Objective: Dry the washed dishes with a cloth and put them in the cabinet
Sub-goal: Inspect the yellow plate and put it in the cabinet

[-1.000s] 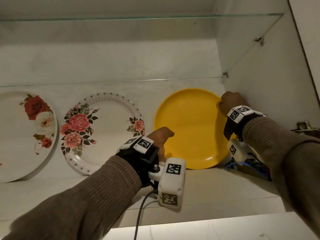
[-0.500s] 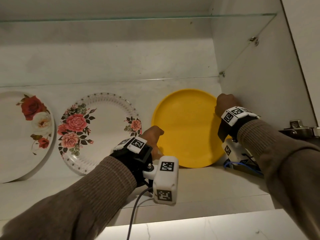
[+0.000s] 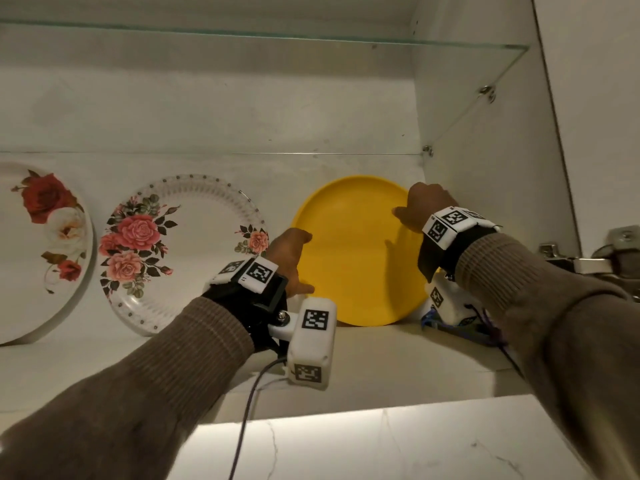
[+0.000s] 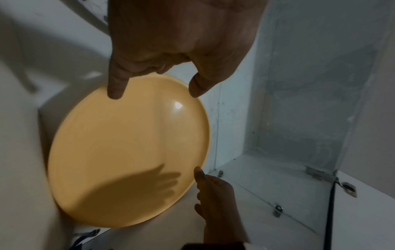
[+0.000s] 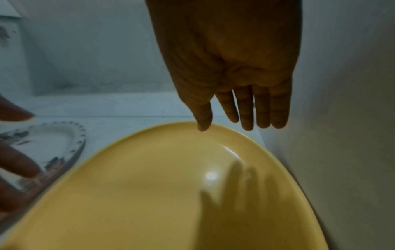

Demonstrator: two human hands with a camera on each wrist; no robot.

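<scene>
A yellow plate [image 3: 356,258] [image 4: 128,152] [image 5: 160,186] stands on edge on the cabinet shelf [image 3: 381,355], leaning on the back wall at the right end. My left hand [image 3: 294,258] [image 4: 156,91] is at its left rim, index fingertip on the face and thumb tip at the edge, the other fingers curled. My right hand [image 3: 412,209] [image 5: 241,125] hovers at the upper right rim with straight fingers, the thumb tip at the rim. No cloth is in view.
Two floral plates lean on the back wall to the left: a pink-rose one [image 3: 180,251] [image 5: 53,143] beside the yellow plate and a red-rose one [image 3: 41,244] at the far left. A glass shelf [image 3: 277,32] spans overhead. The cabinet side wall [image 3: 485,168] and a door hinge [image 3: 588,258] are at the right.
My left hand rose from the plate's lower left to its left rim. My right hand uncurled from the upper right rim and its fingers now hang straight. The plate stays leaning.
</scene>
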